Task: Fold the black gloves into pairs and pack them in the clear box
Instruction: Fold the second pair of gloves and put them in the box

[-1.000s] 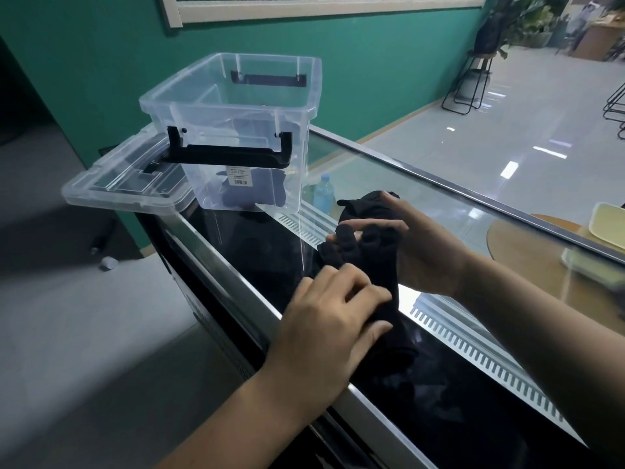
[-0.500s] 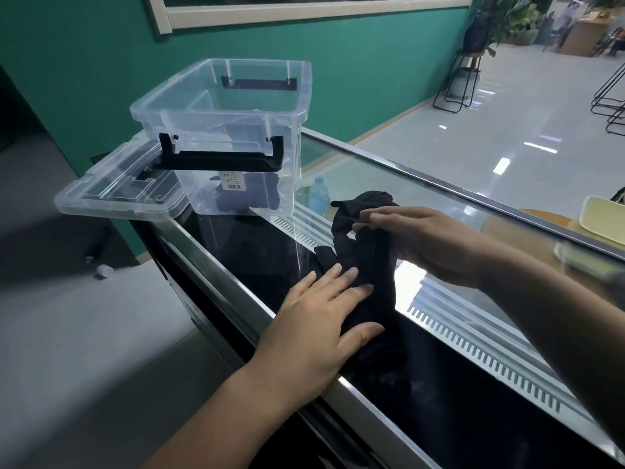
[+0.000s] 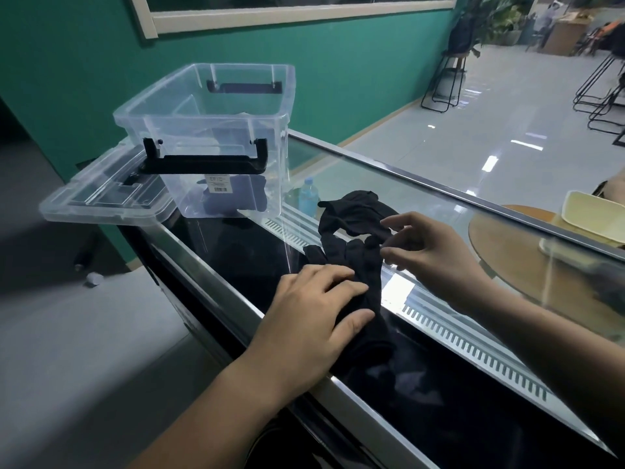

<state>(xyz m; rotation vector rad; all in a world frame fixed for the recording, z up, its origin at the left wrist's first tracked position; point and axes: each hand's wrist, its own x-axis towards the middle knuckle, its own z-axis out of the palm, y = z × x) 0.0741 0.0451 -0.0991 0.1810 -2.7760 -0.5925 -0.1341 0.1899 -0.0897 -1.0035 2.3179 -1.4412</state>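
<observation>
A black glove (image 3: 367,265) lies stretched flat on the glass counter (image 3: 439,204), fingers pointing away from me. My left hand (image 3: 314,309) presses down on its near part with flat fingers. A second black glove (image 3: 355,211) lies crumpled just beyond it. My right hand (image 3: 429,252) hovers at the right of both gloves, its fingers loosely spread and holding nothing. The clear box (image 3: 203,110) stands open at the counter's far left end, with dark gloves (image 3: 236,198) on its bottom.
The box's clear lid (image 3: 98,198) lies beside it and hangs over the counter's left end. A water bottle (image 3: 308,198) shows under the glass. A round wooden table (image 3: 500,238) and a pale yellow tray (image 3: 592,214) lie at the right.
My right hand has lifted off the gloves and drawn back to the right, leaving the far glove crumpled. My left hand stays pressed on the near glove.
</observation>
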